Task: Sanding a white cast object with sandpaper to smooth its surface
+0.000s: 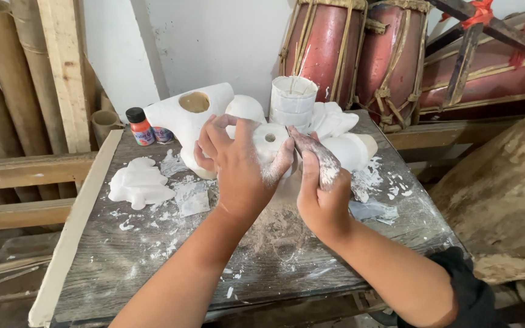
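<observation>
Far left: small paint bottle (140, 126) with black cap, orange label. Near it, a flat white plaster casting (139, 184) lies on the grey wooden table (153, 267), chips and dust around. Behind, a larger white casting (189, 112) with an oval opening. Centre: left hand (238, 167) grasps a round white plaster piece (270, 141) with a small hole, held just above the table, fingers curled round its left rim. Right hand (320, 188), dust-coated, pinches a thin tool or strip against the piece's right edge; cannot tell which. Judgement: piece looks rigid, brittle, powdery-slick; best held by the thick rim. Far right: two red drums (360, 51).
</observation>
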